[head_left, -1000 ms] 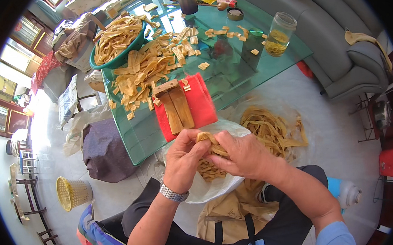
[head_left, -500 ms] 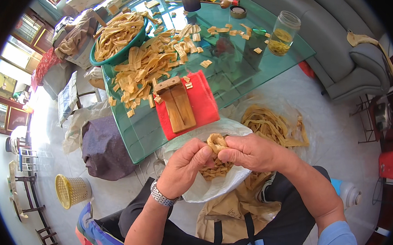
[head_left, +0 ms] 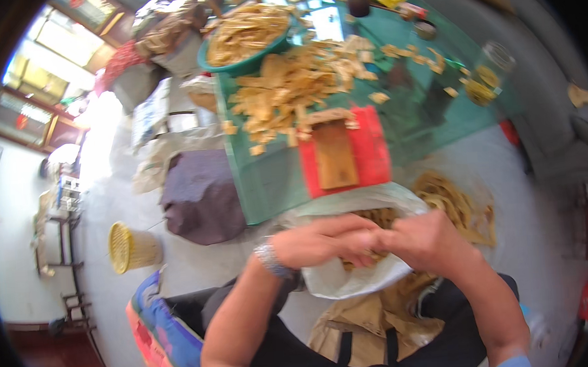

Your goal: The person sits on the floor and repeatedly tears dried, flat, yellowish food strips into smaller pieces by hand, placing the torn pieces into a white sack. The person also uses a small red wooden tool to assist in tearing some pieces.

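Observation:
Over a white sack (head_left: pixel 331 282) holding tan pieces, my left hand (head_left: pixel 322 243) and my right hand (head_left: pixel 424 239) meet, blurred by motion. My left fingers reach across to the right hand and their grip is unclear; my right hand is closed, and what it holds is hidden. Just beyond the sack, a wooden tool (head_left: pixel 334 157) lies on a red cloth (head_left: pixel 374 154) at the near edge of the glass table (head_left: pixel 263 185). Loose tan strips (head_left: pixel 274 93) and small chips are spread behind it.
A teal basin of strips (head_left: pixel 246 40) and a glass jar (head_left: pixel 487 74) stand on the table. More long strips (head_left: pixel 445 200) lie on the right, a purple bundle (head_left: pixel 199 197) and yellow basket (head_left: pixel 135 249) on the left. A grey sofa (head_left: pixel 530 44) borders the table.
The view has swung, so the scene sits further right. My left fingers have stretched across to my right hand, and the tan coil held between my hands is no longer visible.

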{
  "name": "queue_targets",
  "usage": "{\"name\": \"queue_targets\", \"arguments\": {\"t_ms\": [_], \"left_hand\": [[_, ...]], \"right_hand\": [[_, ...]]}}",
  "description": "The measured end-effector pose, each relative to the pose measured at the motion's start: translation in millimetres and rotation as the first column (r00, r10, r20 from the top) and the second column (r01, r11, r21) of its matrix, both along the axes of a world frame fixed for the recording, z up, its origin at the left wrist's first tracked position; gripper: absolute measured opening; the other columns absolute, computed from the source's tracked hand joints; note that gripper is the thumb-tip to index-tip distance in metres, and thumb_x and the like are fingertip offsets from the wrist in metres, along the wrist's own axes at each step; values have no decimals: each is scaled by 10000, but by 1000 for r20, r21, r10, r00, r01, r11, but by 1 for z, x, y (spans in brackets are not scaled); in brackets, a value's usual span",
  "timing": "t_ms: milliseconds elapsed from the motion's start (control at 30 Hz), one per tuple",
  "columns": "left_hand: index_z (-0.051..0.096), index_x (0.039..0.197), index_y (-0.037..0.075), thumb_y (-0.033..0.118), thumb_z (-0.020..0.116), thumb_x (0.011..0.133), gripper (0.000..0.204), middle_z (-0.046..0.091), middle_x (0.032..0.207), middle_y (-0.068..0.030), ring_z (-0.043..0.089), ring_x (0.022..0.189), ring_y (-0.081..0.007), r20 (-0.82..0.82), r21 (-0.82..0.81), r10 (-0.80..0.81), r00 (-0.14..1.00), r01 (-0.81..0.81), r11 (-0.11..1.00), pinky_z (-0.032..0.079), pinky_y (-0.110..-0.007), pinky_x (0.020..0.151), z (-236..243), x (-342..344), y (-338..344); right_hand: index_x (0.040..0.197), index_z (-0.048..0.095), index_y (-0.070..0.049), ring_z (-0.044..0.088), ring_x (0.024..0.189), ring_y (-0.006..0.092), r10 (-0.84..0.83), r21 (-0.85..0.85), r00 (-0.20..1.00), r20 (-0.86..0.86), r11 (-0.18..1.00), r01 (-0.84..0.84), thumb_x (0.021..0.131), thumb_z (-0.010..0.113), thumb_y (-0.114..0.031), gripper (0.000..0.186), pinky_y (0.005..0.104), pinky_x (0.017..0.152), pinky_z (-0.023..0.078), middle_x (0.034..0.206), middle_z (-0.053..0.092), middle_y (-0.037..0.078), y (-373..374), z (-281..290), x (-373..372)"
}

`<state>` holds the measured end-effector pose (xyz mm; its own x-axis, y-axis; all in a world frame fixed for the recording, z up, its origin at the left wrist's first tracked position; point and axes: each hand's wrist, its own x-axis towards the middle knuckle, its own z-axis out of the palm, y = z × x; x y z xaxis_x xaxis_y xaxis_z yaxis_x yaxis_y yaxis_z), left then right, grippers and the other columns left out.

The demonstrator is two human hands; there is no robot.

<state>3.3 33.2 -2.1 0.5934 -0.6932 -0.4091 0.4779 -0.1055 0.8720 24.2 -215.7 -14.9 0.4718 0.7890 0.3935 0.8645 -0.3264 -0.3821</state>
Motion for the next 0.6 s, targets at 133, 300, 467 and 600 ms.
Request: {"name": "queue_targets", "arguments": {"t_ms": [133,300,467,600], "left_hand": [[583,1204,-20,318,519,1069,370,607,722,-42,587,640,-123,-69,3,-114,991,114,993,486,-288,643,-8,-8,-11],[601,1156,22,364,564,1046,362,560,678,8,545,591,-82,-66,-58,-237,969,233,971,443,-266,567,-33,-25,-21],[624,1052,20,391,545,1049,379,601,691,-7,554,590,-99,-97,-73,-202,975,195,978,454,-286,579,-39,-29,-29],[624,1003,30,399,508,1060,391,590,655,-5,552,578,-114,-73,-56,-326,942,323,945,454,-290,573,-39,-29,-36]], "right_hand": [[896,628,-129,646,644,276,-71,-51,986,-149,997,64,831,716,-148,111,390,522,491,713,613,57,-2,2,-11],[875,601,-88,625,607,279,-50,-72,982,-182,997,37,851,713,-181,147,401,500,479,687,566,72,-19,-7,-24],[883,560,-94,606,565,278,54,-132,989,-138,989,-72,841,669,-127,122,402,485,481,663,555,66,-14,-10,-31],[803,559,-91,606,556,301,21,-152,972,-235,987,-58,852,714,-171,181,411,471,466,640,562,81,-29,-18,-33]]}}
